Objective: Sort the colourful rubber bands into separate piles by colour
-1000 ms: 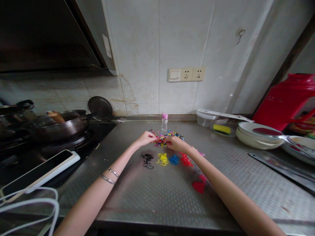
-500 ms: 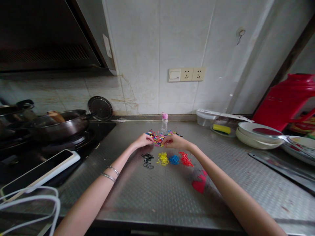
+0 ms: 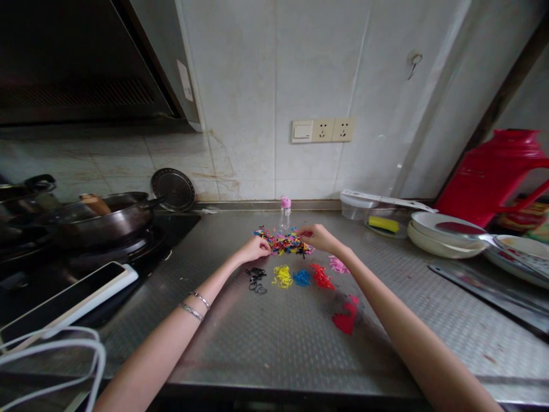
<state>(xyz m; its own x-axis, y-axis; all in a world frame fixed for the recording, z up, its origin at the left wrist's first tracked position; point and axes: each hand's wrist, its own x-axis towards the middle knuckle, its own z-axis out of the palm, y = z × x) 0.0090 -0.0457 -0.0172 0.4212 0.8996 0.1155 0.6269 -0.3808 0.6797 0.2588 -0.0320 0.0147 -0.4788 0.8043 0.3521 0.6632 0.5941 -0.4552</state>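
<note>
A mixed heap of small coloured rubber bands [image 3: 288, 246] lies on the metal counter. At its left edge is my left hand [image 3: 256, 249], fingers curled into a pinch; whatever they hold is too small to make out. My right hand [image 3: 318, 237] is over the heap's right side with bent, pinched fingertips, their contents hidden. Closer to me, separate piles form a row: black bands [image 3: 256, 276], yellow bands [image 3: 282, 276], blue bands [image 3: 302, 278], red bands [image 3: 321, 276] and pink bands [image 3: 338, 264], the last beside my right wrist.
A clear bottle with a pink cap [image 3: 285, 213] stands behind the heap. On the left are a pan [image 3: 103, 217] on the stove and a phone-like white device [image 3: 72, 297] with a cable. Bowls [image 3: 446, 240], a knife [image 3: 484, 292] and a red thermos [image 3: 493, 177] occupy the right.
My right hand has moved up and right, away from the heap's middle, uncovering more of the heap and the pink pile. My left hand has barely shifted.
</note>
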